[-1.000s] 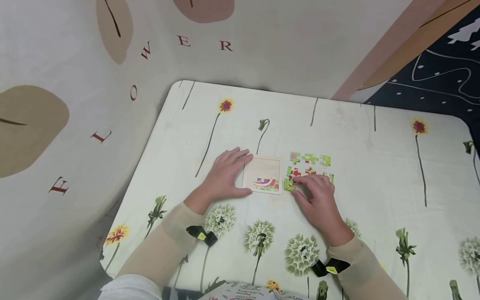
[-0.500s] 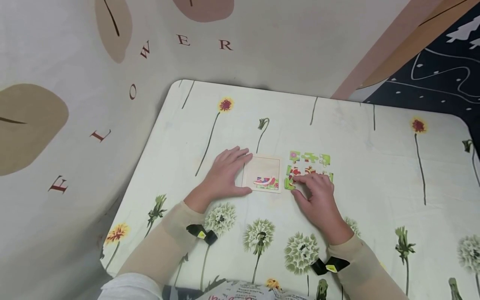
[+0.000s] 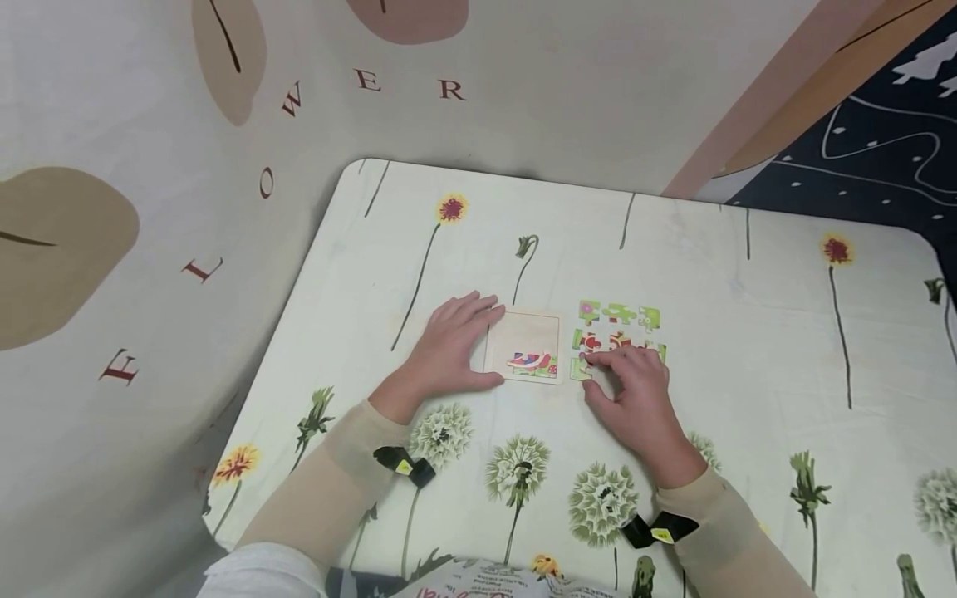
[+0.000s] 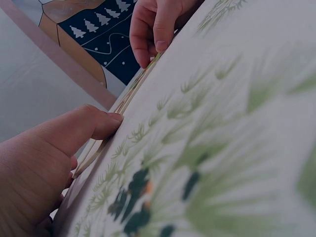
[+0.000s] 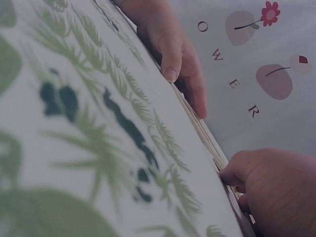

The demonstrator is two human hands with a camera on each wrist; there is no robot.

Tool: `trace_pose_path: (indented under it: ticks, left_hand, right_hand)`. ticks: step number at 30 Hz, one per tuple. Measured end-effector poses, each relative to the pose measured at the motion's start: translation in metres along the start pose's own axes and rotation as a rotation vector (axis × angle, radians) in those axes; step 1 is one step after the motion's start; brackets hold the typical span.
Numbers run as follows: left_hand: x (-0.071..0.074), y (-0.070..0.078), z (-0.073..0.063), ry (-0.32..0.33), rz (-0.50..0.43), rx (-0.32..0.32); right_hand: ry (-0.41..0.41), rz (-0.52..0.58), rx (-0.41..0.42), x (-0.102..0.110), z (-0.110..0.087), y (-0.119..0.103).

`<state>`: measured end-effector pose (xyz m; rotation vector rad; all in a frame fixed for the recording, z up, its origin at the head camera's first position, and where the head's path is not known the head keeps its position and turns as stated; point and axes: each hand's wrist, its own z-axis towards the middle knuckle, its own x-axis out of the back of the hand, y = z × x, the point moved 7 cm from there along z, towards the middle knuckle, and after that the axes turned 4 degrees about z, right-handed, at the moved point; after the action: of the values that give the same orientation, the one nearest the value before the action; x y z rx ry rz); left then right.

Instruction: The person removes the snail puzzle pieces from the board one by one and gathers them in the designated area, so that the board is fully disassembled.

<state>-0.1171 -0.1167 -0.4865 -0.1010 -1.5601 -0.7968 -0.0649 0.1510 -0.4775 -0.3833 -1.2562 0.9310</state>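
A square wooden puzzle tray (image 3: pixel 521 335) lies flat on the table, with a few fitted pieces (image 3: pixel 532 363) showing a pink and white picture along its lower right. My left hand (image 3: pixel 452 346) rests against the tray's left side, thumb (image 4: pixel 106 124) at the near corner and index finger at the far one, fingers spread and fairly straight. To the right, my right hand (image 3: pixel 631 390) pinches a green jigsaw piece (image 3: pixel 578 370) at the near left of the loose group, between thumb and index finger. That hand partly covers other loose pieces.
Loose jigsaw pieces (image 3: pixel 619 314) lie in rows right of the tray, green behind and red in the middle. The table (image 3: pixel 718 332) wears a white cloth printed with flowers and dandelions. A printed curtain (image 3: pixel 553 91) hangs behind and at left.
The piece under my right fingertips looks paler, as if tilted to the light. Both hands and the tray stay in place.
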Motion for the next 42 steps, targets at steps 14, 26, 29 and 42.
trace_pose_path:
  ticks: [14,26,29,42]
  left_hand:
    - [0.001,0.001,0.000,-0.009,0.005,0.003]
    - [0.001,0.000,0.000,-0.014,0.004,0.003]
    - [0.001,0.001,0.000,-0.020,0.004,0.004]
    - [0.001,0.000,0.000,-0.021,0.005,0.009]
  right_hand:
    - [0.006,-0.014,0.000,0.000,0.000,0.001]
    - [-0.003,-0.015,-0.010,0.000,-0.001,0.002]
    - [0.006,-0.002,-0.011,0.001,-0.001,0.001]
    - [-0.010,-0.008,0.068,-0.021,0.010,-0.028]
